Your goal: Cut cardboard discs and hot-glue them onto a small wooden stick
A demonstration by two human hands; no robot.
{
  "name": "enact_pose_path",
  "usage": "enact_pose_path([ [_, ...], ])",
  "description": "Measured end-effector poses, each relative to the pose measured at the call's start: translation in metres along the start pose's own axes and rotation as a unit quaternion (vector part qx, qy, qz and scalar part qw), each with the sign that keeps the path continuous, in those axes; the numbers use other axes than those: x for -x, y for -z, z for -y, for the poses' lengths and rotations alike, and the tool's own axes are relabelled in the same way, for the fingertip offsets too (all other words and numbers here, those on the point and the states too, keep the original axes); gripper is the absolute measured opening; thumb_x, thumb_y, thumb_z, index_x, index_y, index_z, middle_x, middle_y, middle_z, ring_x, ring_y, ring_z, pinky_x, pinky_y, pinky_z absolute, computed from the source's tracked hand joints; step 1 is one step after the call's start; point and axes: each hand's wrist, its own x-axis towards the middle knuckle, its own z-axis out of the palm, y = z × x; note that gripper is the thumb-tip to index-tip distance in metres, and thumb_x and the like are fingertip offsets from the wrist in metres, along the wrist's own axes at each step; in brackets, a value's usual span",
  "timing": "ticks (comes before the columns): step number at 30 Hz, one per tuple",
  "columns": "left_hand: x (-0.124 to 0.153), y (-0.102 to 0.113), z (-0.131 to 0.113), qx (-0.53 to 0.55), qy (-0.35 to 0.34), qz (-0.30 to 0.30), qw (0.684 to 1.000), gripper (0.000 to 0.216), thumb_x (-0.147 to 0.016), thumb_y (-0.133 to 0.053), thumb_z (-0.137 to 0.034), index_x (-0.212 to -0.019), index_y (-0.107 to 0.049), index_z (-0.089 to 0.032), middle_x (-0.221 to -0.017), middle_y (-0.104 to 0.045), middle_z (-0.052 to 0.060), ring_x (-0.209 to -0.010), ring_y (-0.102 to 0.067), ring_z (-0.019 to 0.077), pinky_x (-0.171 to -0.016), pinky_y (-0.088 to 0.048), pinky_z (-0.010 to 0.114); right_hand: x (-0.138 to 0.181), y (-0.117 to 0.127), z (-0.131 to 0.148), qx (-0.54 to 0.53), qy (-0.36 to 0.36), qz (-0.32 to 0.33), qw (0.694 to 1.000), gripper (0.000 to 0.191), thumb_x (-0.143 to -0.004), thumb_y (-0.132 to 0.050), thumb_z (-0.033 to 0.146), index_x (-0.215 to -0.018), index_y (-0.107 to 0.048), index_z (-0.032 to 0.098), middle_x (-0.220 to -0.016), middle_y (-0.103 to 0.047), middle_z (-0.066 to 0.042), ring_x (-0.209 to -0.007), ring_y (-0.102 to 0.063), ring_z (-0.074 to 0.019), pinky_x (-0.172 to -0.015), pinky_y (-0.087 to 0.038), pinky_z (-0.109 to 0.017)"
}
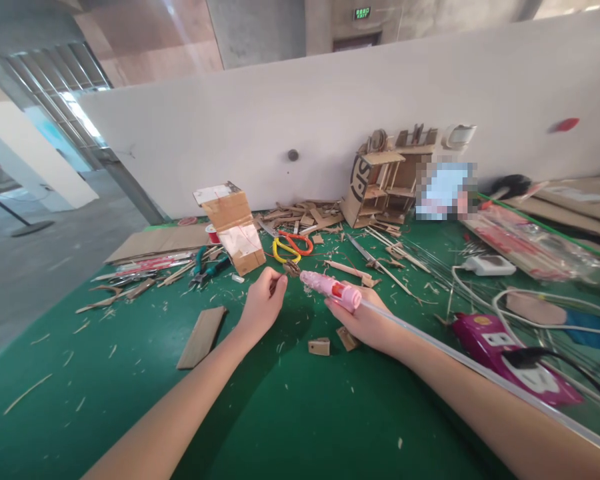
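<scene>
My right hand is wrapped round a pink hot glue gun, with a long clear glue stick running out of its back along my forearm. The gun's tip points left, at a small brown piece. Pinched fingers of my left hand hold that piece, which looks like layered cardboard; whether the tip touches it I cannot tell. Below the gun lie a small cardboard block and another cardboard bit. A flat cardboard strip rests left of my left hand.
Scissors with orange and yellow handles, teal-handled pliers and a folded cardboard piece sit beyond my hands. Cardboard scraps and a small cardboard shelf stand by the wall. At right are a purple power strip and cables.
</scene>
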Motion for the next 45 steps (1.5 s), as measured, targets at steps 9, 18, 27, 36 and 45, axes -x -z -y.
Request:
enact_pose_path([
  [9,-0.001,0.0004,0.0009,0.005,-0.001,-0.005,1.0,0.025,-0.09,-0.042,-0.038,-0.072,-0.042,-0.02,-0.057,-0.038,-0.006,-0.052,-0.038,0.0109,-0.051,-0.029,0.023,0.0009,-0.0021,-0.004,-0.011,-0.021,0.008,1.0,0.021,-0.088,-0.047,0.034,-0.072,-0.049,0.02,-0.063,-0.054,0.001,-0.053,-0.049,-0.0117,-0.051,-0.036,-0.024],
  [18,-0.0025,0.0006,0.0023,-0.003,-0.001,-0.005,1.0,0.027,-0.089,-0.043,-0.037,-0.069,-0.041,-0.02,-0.055,-0.039,-0.006,-0.052,-0.038,0.0107,-0.051,-0.029,0.023,0.0006,-0.0025,-0.0043,-0.022,-0.04,0.02,0.999,0.018,-0.087,-0.048,0.034,-0.076,-0.052,0.021,-0.067,-0.057,0.001,-0.056,-0.052,-0.0127,-0.052,-0.037,-0.024],
  [27,-0.0036,-0.0013,0.0062,0.0,-0.013,0.01,1.0,0.022,-0.088,-0.045,-0.035,-0.072,-0.042,-0.02,-0.057,-0.041,-0.006,-0.052,-0.04,0.0108,-0.051,-0.03,0.023,-0.0001,-0.0025,-0.0048,0.003,-0.023,0.006,1.0,0.022,-0.087,-0.048,0.035,-0.07,-0.048,0.02,-0.062,-0.053,0.001,-0.053,-0.049,-0.012,-0.05,-0.035,-0.024],
  [36,-0.0041,0.0015,0.0032,0.003,-0.01,-0.006,1.0,0.026,-0.088,-0.045,-0.037,-0.069,-0.043,-0.019,-0.056,-0.039,-0.006,-0.053,-0.039,0.0106,-0.052,-0.03,0.023,-0.0001,-0.0006,-0.0016,-0.019,-0.017,0.01,1.0,0.018,-0.087,-0.047,0.031,-0.076,-0.054,0.02,-0.065,-0.057,0.0,-0.055,-0.052,-0.0133,-0.052,-0.037,-0.025],
  [45,-0.0047,0.0013,0.0067,-0.001,-0.007,-0.009,1.0,0.029,-0.088,-0.045,-0.039,-0.067,-0.042,-0.019,-0.056,-0.038,-0.005,-0.053,-0.038,0.011,-0.052,-0.029,0.024,-0.0008,-0.0026,-0.0041,-0.011,-0.023,0.006,1.0,0.023,-0.087,-0.048,0.034,-0.069,-0.048,0.02,-0.061,-0.053,0.002,-0.052,-0.049,-0.0115,-0.05,-0.035,-0.023],
])
